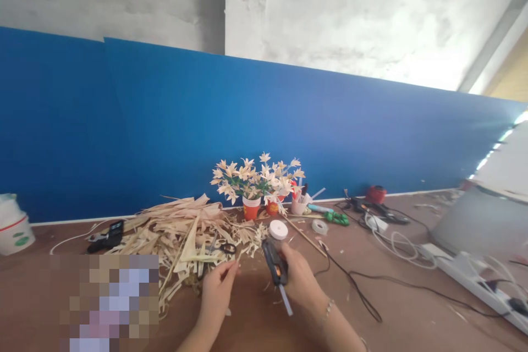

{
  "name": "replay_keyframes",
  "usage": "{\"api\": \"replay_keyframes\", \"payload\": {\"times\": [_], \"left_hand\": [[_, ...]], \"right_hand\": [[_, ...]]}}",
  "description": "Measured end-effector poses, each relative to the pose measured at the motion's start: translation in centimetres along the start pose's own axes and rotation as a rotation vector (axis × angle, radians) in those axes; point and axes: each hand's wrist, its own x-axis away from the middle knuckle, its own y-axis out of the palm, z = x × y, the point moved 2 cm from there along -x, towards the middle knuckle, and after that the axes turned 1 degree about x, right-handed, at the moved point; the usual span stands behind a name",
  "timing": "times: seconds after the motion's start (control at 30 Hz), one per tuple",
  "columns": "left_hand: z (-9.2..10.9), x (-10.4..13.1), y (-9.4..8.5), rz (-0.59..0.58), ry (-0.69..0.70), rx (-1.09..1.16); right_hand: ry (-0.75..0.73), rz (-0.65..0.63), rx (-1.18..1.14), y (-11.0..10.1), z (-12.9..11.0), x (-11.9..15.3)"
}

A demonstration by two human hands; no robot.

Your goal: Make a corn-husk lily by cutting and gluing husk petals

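Observation:
My right hand [296, 275] is wrapped round a black glue gun [273, 263], with a translucent glue stick [285, 300] poking from its lower end. To its left, my left hand [220, 284] pinches a small pale piece [239, 256] between thumb and fingertips, near the gun but apart from it. Dry husk strips [181, 236] lie in a heap beyond and left of my left hand, with black-handled scissors [228, 248] on them. Behind stand pale husk flowers [247, 173] in red cups [251, 209]. A white tape roll [278, 229] lies just beyond the glue gun.
Black cords [358, 286] cross the brown table [396, 253] to a white power strip [478, 286] at the right. A clear tape roll [319, 226] and green bundle [336, 218] lie behind. A white tub [16, 234] stands far left, before a blue partition [165, 121].

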Motion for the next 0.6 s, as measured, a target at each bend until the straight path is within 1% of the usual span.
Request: {"api": "replay_keyframes", "payload": {"times": [0.03, 0.1, 0.13, 0.2, 0.27, 0.33, 0.4, 0.47, 0.53, 0.6], "left_hand": [[0.0, 0.0, 0.0, 0.003, -0.009, 0.011], [-0.1, 0.0, -0.1, 0.006, -0.031, 0.038], [-0.2, 0.0, 0.0, 0.004, -0.041, 0.053], [-0.5, -0.1, 0.0, 0.003, -0.054, 0.075], [-0.7, -0.1, 0.1, 0.009, -0.06, 0.095], [-0.9, -0.2, 0.1, 0.022, -0.062, 0.116], [-0.9, -0.3, -0.1, 0.037, -0.05, 0.147], [-0.9, -0.5, -0.3, 0.066, -0.032, 0.173], [-0.8, -0.8, -0.7, 0.1, -0.016, 0.175], [-0.9, -1.1, -1.1, 0.136, 0.001, 0.171]], "right_hand": [[0.049, 0.01, 0.025, -0.5, 0.6, -0.1], [0.204, -0.011, 0.082, -1.4, 2.4, -0.2], [0.309, -0.032, 0.118, -1.8, 3.5, -0.3], [0.508, -0.114, 0.206, -2.4, 5.9, -0.2], [0.64, -0.154, 0.284, -3.0, 8.1, 0.0], [0.749, -0.196, 0.336, -3.3, 9.7, 0.2], [0.795, -0.215, 0.354, -3.6, 10.7, 0.4], [0.799, -0.221, 0.359, -3.7, 10.9, 0.6], [0.785, -0.195, 0.431, -4.0, 10.3, 0.5], [0.725, -0.116, 0.567, -4.1, 8.8, 0.1]]}}
